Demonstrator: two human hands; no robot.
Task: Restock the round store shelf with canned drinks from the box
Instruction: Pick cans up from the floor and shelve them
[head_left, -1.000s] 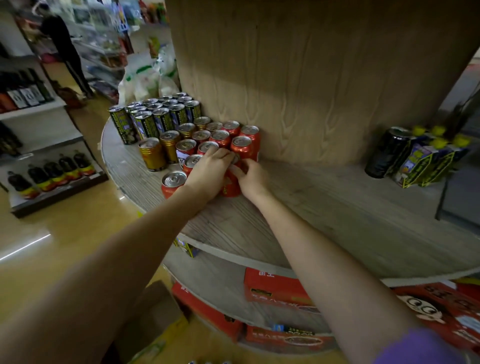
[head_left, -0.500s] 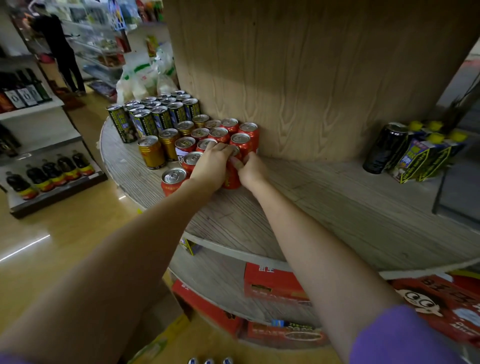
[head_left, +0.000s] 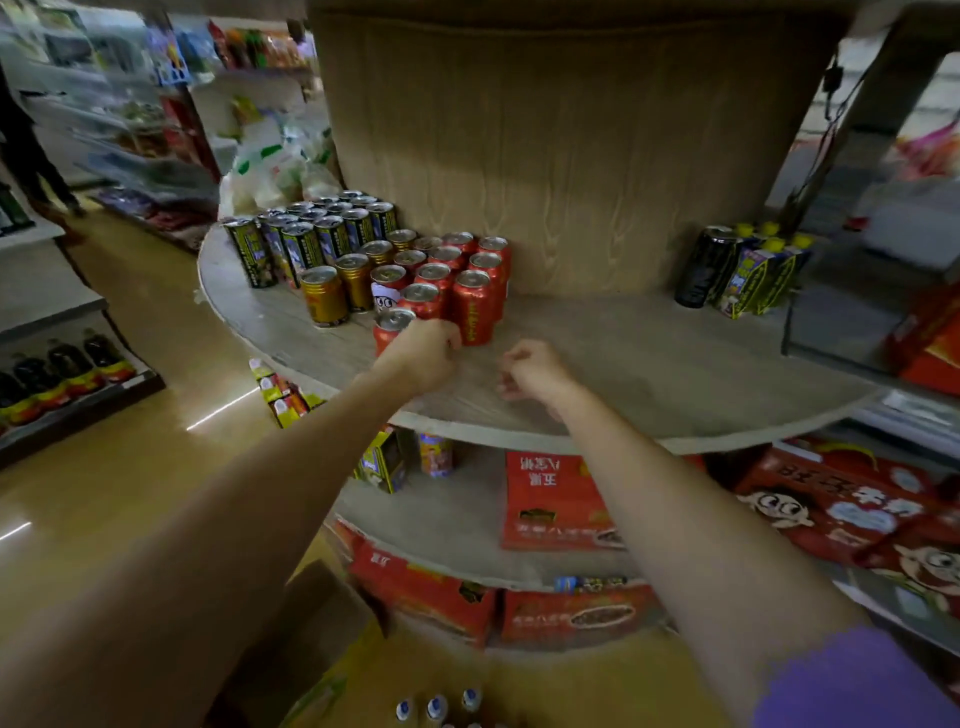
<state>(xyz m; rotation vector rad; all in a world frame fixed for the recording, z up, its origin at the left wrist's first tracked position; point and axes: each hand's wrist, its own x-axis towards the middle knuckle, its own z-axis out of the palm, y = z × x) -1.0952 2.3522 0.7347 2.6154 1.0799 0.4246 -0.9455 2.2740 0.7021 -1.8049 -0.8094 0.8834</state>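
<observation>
Red cans (head_left: 470, 304) clustered upright on the round shelf (head_left: 649, 364), tight against its wooden core, gold cans (head_left: 337, 288) touching them on the left. Left hand (head_left: 423, 351) just in front of the cluster, fingers curled beside the frontmost red can (head_left: 390, 326); whether gripping it, cannot tell. Right hand (head_left: 530, 370) to the right of the cluster, apart from it, loosely curled over bare shelf, holding nothing.

A glossy tan floor (head_left: 119, 467) reflects thin streaks of ceiling light. Store shelving (head_left: 62, 364) with dark bottles lines the left side. Farther racks (head_left: 130, 130) of blurred goods stand behind an aisle.
</observation>
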